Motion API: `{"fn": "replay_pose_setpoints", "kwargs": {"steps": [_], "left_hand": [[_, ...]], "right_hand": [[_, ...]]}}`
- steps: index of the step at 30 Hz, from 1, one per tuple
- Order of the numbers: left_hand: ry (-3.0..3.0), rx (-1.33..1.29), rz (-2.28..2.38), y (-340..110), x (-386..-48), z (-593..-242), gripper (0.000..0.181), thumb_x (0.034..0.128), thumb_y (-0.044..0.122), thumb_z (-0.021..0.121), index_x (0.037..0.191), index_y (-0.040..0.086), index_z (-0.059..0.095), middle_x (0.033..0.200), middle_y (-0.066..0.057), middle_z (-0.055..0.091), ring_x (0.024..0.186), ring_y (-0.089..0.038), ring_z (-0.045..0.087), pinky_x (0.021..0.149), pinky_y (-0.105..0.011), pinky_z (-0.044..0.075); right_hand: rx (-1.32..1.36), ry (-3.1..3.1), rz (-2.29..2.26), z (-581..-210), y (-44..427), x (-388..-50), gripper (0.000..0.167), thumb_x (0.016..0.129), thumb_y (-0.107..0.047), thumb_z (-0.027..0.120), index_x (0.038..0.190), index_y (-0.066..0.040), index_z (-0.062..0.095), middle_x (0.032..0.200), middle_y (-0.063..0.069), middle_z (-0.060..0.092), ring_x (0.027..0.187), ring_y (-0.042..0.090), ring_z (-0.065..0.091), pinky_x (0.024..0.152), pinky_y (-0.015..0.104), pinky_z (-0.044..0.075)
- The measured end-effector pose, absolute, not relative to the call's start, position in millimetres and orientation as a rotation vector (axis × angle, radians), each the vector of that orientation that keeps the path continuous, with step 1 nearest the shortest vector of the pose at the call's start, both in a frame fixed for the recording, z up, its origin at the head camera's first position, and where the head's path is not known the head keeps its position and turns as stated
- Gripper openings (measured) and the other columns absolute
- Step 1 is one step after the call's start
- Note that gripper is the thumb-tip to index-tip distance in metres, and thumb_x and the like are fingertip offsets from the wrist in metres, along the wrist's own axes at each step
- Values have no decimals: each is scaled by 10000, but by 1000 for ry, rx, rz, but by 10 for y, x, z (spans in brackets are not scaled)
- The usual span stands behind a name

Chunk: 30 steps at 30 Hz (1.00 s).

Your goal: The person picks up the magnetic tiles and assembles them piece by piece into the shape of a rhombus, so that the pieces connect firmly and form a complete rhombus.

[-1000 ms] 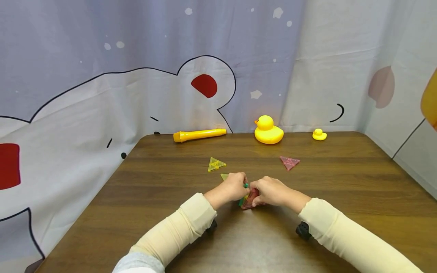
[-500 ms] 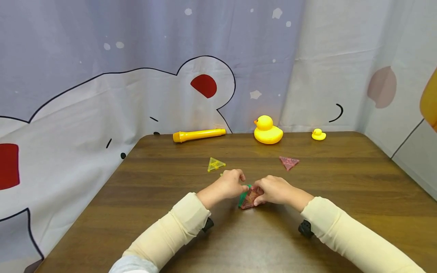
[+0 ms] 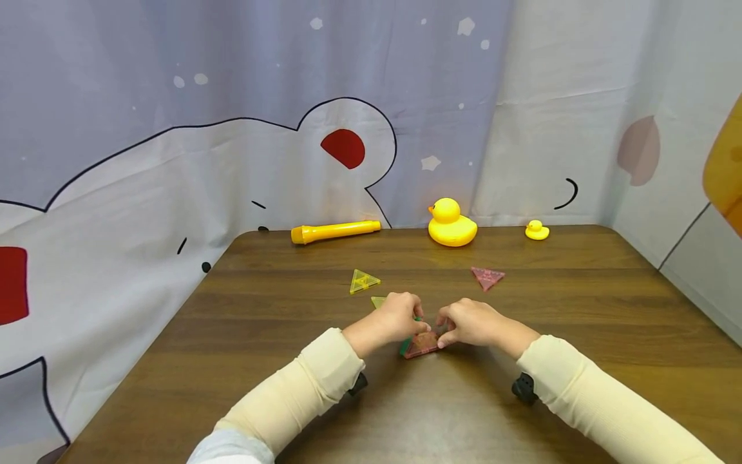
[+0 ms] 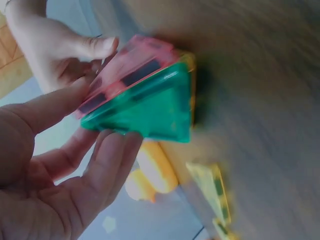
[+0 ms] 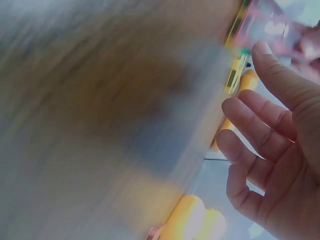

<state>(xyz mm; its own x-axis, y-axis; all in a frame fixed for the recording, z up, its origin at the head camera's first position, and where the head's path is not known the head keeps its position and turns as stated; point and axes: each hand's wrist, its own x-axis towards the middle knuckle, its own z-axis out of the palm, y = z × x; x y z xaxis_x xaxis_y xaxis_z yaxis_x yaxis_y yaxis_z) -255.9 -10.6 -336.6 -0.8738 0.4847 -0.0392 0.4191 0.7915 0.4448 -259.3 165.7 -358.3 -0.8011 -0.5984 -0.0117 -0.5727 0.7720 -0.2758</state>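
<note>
From here, the left fingers (image 3: 415, 304) are hiding some of the green tile (image 3: 404, 347); the right wrist view is blurring the table (image 5: 90, 105).

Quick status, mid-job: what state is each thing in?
Tile structure: red and green sides meeting along an edge
Left hand: pinching the structure
Right hand: fingers apart, beside it; contact unclear
Yellow-green tile: flat, partly hidden in head view
Yellow tile: flat, loose
Pink tile: flat, loose
Microphone-shaped toy: lying lengthwise
Large duck: upright
Small duck: upright
</note>
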Motion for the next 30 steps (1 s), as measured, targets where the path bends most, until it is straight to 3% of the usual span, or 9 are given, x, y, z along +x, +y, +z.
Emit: {"fn": "replay_pose_setpoints", "kwargs": {"steps": [13,21,30], "left_hand": [[2822,535,430,-907,-2601,-3178,196,627,114,778,693,98,594,733,11,554,662,-146,499,562,-260,432],[2924,346,430,-1207,-2794,-3200,179,662,66,748,775,70,610,788,-28,566,726,-174,519,649,-306,443],[2959,283,468,-1345,-2880,-3218,157,694,90,721,794,90,600,760,-12,561,686,-168,517,598,-313,423]], "right_hand": [[-784,2889,-353,-3589,1898,-2782,342,709,-361,695,926,-104,635,699,-74,509,627,83,473,552,297,404],[-698,2916,-281,-3595,2080,-2902,323,727,-348,683,923,-95,639,718,-56,530,647,97,498,594,345,432],[-629,2949,-268,-3587,2243,-2973,304,720,-344,690,890,-96,641,747,-38,550,678,126,507,608,378,427]]}}
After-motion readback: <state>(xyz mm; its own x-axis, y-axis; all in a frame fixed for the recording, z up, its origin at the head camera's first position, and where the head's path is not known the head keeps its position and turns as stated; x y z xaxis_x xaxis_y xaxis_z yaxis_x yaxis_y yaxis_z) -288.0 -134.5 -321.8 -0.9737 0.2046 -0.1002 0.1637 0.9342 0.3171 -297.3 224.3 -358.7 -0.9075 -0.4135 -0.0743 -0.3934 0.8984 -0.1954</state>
